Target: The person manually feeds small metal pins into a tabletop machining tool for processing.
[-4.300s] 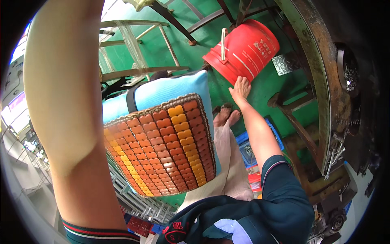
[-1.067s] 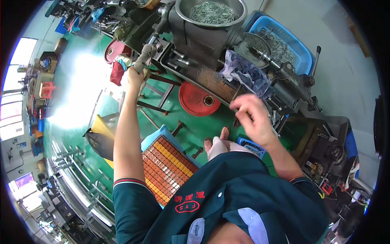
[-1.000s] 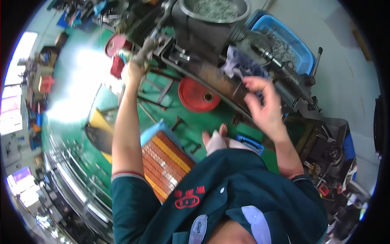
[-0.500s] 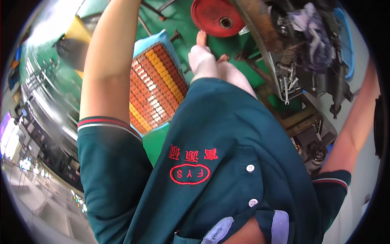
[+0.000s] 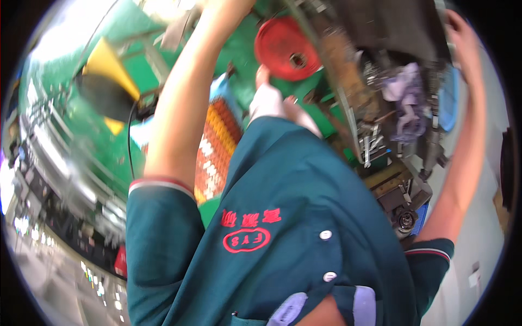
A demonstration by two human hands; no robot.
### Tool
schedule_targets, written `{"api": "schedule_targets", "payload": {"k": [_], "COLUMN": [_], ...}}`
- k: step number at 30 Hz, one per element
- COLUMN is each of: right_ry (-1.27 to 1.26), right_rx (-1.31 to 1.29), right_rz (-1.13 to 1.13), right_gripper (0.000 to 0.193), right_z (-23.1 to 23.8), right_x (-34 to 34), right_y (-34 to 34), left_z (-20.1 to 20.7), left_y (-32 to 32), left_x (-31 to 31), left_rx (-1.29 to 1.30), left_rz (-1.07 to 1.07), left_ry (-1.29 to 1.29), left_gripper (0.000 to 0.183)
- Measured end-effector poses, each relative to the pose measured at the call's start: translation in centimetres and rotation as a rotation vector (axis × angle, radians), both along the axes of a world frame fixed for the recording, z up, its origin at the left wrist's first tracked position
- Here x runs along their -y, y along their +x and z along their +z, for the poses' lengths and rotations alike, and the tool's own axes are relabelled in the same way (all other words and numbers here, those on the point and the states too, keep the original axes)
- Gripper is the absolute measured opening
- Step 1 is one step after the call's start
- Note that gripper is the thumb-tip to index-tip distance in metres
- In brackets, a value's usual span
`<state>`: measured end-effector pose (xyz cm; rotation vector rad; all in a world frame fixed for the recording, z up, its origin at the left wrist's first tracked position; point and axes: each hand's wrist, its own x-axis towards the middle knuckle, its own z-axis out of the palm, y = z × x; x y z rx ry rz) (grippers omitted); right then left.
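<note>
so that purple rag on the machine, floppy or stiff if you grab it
Probably floppy: the purple rag lies crumpled in soft folds over the dark machine. It looks light for its size. It could snag, since metal parts sit right below it.

Both arms were raised and stretched away from the body toward the top of the view, bare below short teal sleeves. The left arm (image 5: 182, 103) ran up to the upper edge, where its hand was cut off and could not be judged. The right arm (image 5: 467, 146) reached up along the right rim, the right hand (image 5: 459, 32) blurred, its fingers unclear.
</note>
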<state>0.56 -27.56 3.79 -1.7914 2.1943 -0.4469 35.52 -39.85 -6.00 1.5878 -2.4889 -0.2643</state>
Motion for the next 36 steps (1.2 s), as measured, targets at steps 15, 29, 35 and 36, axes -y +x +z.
{"api": "schedule_targets", "payload": {"k": [15, 29, 35, 36], "right_ry": [-0.338, -0.631, -0.522, -0.521], "right_rx": [0.349, 0.659, 0.49, 0.502], "right_rz": [-0.295, -0.599, -0.571, -0.58], "right_gripper": [0.015, 0.027, 0.013, 0.013], "right_z": [0.5, 0.4, -8.2, -8.7], "right_x": [-3.6, -13.0, -14.6, -14.3], "right_y": [-1.5, -3.5, -4.1, -4.0], "left_z": [-0.6, -1.3, -1.5, -2.0], "left_y": [-0.6, 3.6, 2.4, 2.7], "left_x": [0.4, 0.2, -0.6, -0.4], "left_rx": [-0.004, -0.015, 0.068, 0.031], "left_rz": [-0.039, -0.206, -0.116, -0.159], "left_ry": [0.015, 0.0, 0.119, 0.091], "left_gripper": [0.037, 0.054, 0.051, 0.052]}}
